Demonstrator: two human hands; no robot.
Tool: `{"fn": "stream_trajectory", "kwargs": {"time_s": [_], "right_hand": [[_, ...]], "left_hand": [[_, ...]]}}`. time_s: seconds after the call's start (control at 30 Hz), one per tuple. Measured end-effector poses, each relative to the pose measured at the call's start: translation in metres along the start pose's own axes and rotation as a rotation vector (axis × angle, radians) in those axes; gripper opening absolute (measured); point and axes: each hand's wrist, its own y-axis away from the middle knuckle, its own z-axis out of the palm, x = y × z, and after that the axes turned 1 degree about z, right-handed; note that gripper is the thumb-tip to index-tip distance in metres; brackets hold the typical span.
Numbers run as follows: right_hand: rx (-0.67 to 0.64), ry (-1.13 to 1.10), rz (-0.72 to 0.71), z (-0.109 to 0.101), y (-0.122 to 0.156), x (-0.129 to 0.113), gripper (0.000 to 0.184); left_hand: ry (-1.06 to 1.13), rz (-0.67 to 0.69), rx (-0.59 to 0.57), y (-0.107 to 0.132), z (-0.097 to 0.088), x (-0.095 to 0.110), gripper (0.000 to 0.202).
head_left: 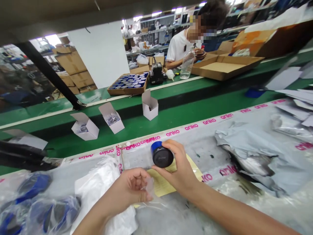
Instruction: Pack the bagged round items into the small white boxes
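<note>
My right hand grips a short round black item with a blue band between thumb and fingers, its dark flat face turned towards me. Closed beside it, my left hand pinches a piece of thin clear plastic film. A yellow sheet lies on the worktop under my hands. White crumpled sheeting is spread left of my left hand. Several blue and black round items in clear bags sit at the lower left.
Open white boxes stand on the green conveyor beyond the worktop. Past them are a carton tray of blue round items, a clear bottle and a seated person. Torn grey plastic lies at right.
</note>
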Motion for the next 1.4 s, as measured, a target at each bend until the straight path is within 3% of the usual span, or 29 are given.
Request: {"fn": "stream_trajectory", "kwargs": {"time_s": [0.17,0.67,0.77,0.9,1.1,1.27,1.4], "right_hand": [[0.008,-0.053,0.054,0.003,0.003,-0.001,0.064],[0.029,-0.04,0.046,0.005,0.003,0.001,0.064],[-0.072,0.037,0.062,0.011,0.002,0.006,0.069],[-0.275,0.222,0.06,0.014,-0.002,0.014,0.073],[-0.19,-0.019,0.032,-0.011,-0.008,-0.005,0.031],[-0.354,-0.247,-0.092,-0.016,-0.006,-0.027,0.017],[-0.321,-0.276,-0.002,-0.017,-0.004,-0.029,0.015]], "left_hand": [[0.031,0.019,-0.021,0.0,0.002,0.002,0.048],[0.024,0.028,-0.005,-0.002,-0.004,-0.002,0.05],[0.047,0.033,-0.002,-0.002,-0.002,-0.001,0.046],[0.124,0.15,0.11,-0.005,0.002,0.001,0.043],[0.306,0.31,0.249,-0.01,0.006,0.0,0.047],[0.32,0.303,0.284,-0.008,0.017,0.0,0.035],[0.182,0.322,0.256,-0.004,0.02,0.003,0.02]]}}
